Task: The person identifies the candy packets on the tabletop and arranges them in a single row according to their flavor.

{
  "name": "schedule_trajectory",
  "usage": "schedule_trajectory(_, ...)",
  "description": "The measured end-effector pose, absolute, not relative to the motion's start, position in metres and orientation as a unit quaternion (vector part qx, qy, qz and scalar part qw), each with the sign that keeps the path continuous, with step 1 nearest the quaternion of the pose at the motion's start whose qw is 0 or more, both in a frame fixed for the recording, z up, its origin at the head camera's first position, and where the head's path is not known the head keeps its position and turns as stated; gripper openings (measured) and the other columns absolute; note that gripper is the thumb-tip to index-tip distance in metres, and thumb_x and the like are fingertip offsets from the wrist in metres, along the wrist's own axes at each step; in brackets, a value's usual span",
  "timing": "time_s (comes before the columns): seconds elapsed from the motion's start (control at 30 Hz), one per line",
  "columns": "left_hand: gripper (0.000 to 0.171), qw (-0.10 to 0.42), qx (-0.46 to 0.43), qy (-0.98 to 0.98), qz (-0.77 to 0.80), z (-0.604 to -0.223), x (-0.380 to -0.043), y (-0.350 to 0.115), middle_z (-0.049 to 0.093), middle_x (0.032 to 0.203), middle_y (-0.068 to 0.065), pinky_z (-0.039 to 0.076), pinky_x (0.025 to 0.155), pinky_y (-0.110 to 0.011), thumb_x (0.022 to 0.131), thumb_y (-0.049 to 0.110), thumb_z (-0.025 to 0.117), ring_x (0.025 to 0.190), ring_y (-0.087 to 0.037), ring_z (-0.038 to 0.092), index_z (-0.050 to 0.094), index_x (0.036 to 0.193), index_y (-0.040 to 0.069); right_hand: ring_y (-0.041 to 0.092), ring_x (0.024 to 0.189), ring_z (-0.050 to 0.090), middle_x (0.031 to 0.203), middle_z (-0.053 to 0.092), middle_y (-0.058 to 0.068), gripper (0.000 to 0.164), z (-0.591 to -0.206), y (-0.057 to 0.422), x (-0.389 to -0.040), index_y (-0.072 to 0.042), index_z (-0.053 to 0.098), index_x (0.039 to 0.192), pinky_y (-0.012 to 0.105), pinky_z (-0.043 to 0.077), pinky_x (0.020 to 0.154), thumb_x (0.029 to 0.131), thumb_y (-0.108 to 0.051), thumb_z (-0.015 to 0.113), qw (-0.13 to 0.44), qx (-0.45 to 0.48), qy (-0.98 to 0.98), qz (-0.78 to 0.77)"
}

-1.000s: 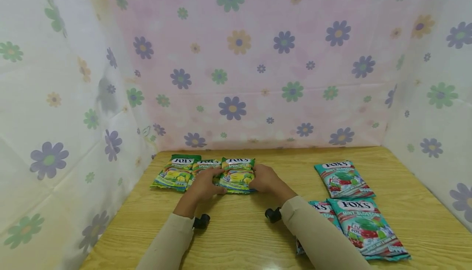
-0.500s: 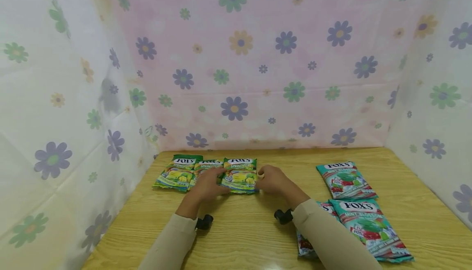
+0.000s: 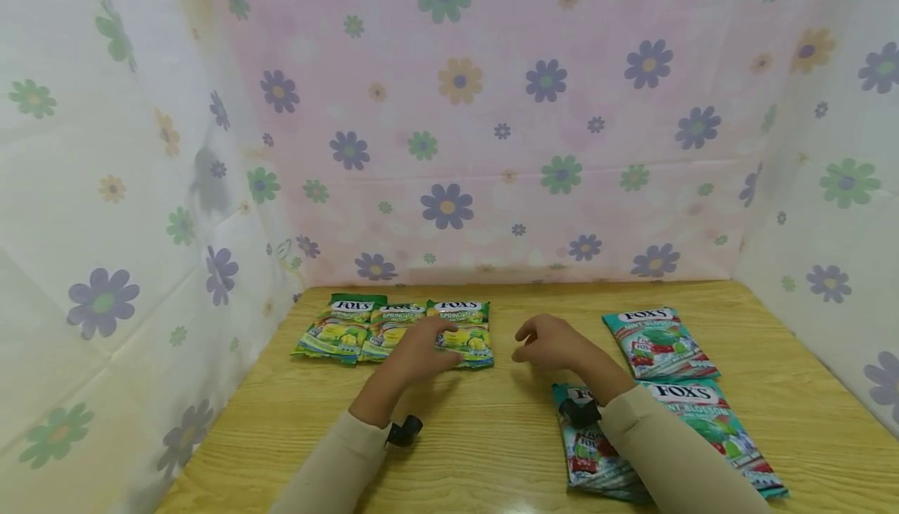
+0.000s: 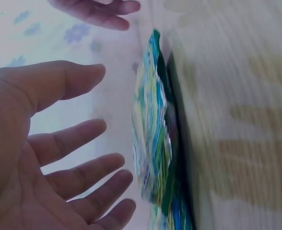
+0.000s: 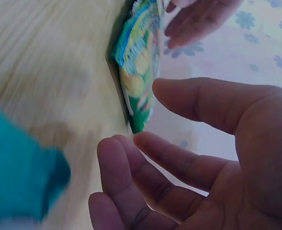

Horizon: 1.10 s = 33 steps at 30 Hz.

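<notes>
Poises L hand [image 3: 420, 354], fingers apart, near rightmost of 3 Fox's Spring Tea pkts [image 3: 476, 334] on tabletop [image 3: 485, 436]; curls R hand [image 3: 556, 345] loosely, thumb apart from fingertips, btwn those & Fox's Mint Blossom pkts [image 3: 660, 342].

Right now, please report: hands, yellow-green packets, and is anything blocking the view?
Left hand empty, near the Spring Tea packets. Right hand empty, to their right. Packets: three, in a row. Right sleeve partly hides nearer Mint Blossom packets.

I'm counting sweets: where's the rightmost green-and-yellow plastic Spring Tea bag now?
In the head view, that bag lies toward the back of the wooden table, right of a matching bag, partly hidden by the left hand.
</notes>
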State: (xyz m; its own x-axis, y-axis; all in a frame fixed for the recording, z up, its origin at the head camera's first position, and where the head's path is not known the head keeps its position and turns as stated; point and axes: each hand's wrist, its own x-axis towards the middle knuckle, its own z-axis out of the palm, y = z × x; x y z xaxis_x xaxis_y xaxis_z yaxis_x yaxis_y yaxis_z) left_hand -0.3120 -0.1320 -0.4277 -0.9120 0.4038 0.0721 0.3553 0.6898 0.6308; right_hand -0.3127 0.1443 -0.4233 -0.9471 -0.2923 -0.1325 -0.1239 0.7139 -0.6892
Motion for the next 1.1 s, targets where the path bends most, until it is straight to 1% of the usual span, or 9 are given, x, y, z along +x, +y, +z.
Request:
schedule_trajectory(0.17, 0.052, 0.05, 0.223, 0.913, 0.338, -0.434, -0.308, -0.122, 0.055, 0.149, -0.013, 0.054, 0.099, -0.055, 0.097, 0.027, 0.074, 0.129, -0.037, 0.059, 0.06, 0.143, 0.009, 0.022, 0.096, 0.069, 0.118, 0.07, 0.011, 0.046, -0.419, 0.168, -0.305, -0.001, 0.067, 0.132, 0.042, 0.06, 0.081, 0.094, -0.026, 0.076, 0.125, -0.124, 0.909, -0.378)
schedule_trajectory(0.27, 0.054, 0.06, 0.24, 0.91, 0.333, -0.434, -0.303, -0.113, 0.059, 0.144, -0.013, 0.056, 0.096, -0.052, 0.096, 0.027, 0.075, 0.124, -0.035, 0.062, 0.06, 0.143, 0.005, 0.021, 0.091, 0.07, 0.114, 0.071, 0.009, 0.047, -0.419, 0.184, -0.3, 0.001, 0.065, 0.133, 0.04, 0.06, 0.08, 0.096, -0.025, 0.076, 0.13, -0.13, 0.898, -0.399)
schedule_trajectory(0.4, 0.054, 0.087, 0.249, 0.902, 0.342, -0.431, -0.293, -0.099, 0.062, 0.141, -0.016, 0.058, 0.094, -0.049, 0.097, 0.026, 0.075, 0.119, -0.033, 0.065, 0.06, 0.142, 0.001, 0.024, 0.092, 0.071, 0.113, 0.071, 0.01, 0.047, -0.42, 0.201, -0.295, 0.004, 0.063, 0.134, 0.041, 0.061, 0.08, 0.097, -0.023, 0.074, 0.142, -0.139, 0.888, -0.415)
schedule_trajectory(0.57, 0.054, 0.127, 0.236, 0.896, 0.353, -0.429, -0.281, -0.078, 0.066, 0.133, -0.013, 0.059, 0.089, -0.042, 0.096, 0.03, 0.076, 0.111, -0.024, 0.068, 0.062, 0.14, 0.003, 0.024, 0.099, 0.07, 0.117, 0.071, 0.011, 0.047, -0.42, 0.22, -0.287, 0.004, 0.064, 0.133, 0.045, 0.06, 0.083, 0.097, -0.024, 0.074, 0.151, -0.157, 0.888, -0.404)
schedule_trajectory(0.7, 0.053, 0.156, 0.234, 0.894, 0.35, -0.43, -0.275, -0.059, 0.071, 0.112, -0.003, 0.058, 0.076, -0.034, 0.094, 0.035, 0.078, 0.091, -0.014, 0.069, 0.066, 0.134, 0.004, 0.024, 0.103, 0.068, 0.119, 0.071, 0.01, 0.045, -0.419, 0.232, -0.283, 0.002, 0.066, 0.131, 0.045, 0.059, 0.085, 0.097, -0.026, 0.073, 0.144, -0.162, 0.897, -0.386)
schedule_trajectory(0.77, 0.054, 0.172, 0.233, 0.889, 0.355, -0.431, -0.273, -0.05, 0.072, 0.098, 0.001, 0.056, 0.069, -0.031, 0.094, 0.037, 0.078, 0.079, -0.013, 0.069, 0.065, 0.134, 0.003, 0.024, 0.105, 0.067, 0.12, 0.07, 0.011, 0.044, -0.418, 0.238, -0.281, 0.001, 0.067, 0.13, 0.045, 0.059, 0.085, 0.098, -0.027, 0.073, 0.139, -0.162, 0.899, -0.383)
schedule_trajectory(0.83, 0.057, 0.188, 0.233, 0.882, 0.365, -0.432, -0.272, -0.042, 0.072, 0.088, 0.003, 0.055, 0.066, -0.031, 0.094, 0.038, 0.078, 0.071, -0.014, 0.069, 0.064, 0.135, 0.002, 0.024, 0.105, 0.067, 0.12, 0.07, 0.011, 0.042, -0.416, 0.244, -0.28, 0.0, 0.068, 0.129, 0.044, 0.059, 0.085, 0.098, -0.028, 0.073, 0.135, -0.158, 0.9, -0.382)
schedule_trajectory(0.97, 0.064, 0.215, 0.218, 0.867, 0.393, -0.437, -0.272, -0.028, 0.073, 0.083, 0.004, 0.057, 0.071, -0.031, 0.094, 0.042, 0.076, 0.066, -0.016, 0.073, 0.06, 0.139, -0.001, 0.024, 0.101, 0.069, 0.12, 0.071, 0.011, 0.043, -0.413, 0.251, -0.279, 0.002, 0.067, 0.13, 0.042, 0.06, 0.081, 0.099, -0.027, 0.071, 0.137, -0.16, 0.896, -0.392)
schedule_trajectory(1.1, 0.069, 0.245, 0.195, 0.841, 0.441, -0.442, -0.273, -0.018, 0.077, 0.081, -0.001, 0.061, 0.076, -0.034, 0.095, 0.044, 0.075, 0.068, -0.02, 0.075, 0.057, 0.142, -0.003, 0.026, 0.099, 0.07, 0.12, 0.071, 0.01, 0.047, -0.41, 0.257, -0.277, 0.003, 0.065, 0.132, 0.041, 0.06, 0.077, 0.099, -0.03, 0.072, 0.15, -0.159, 0.89, -0.401)
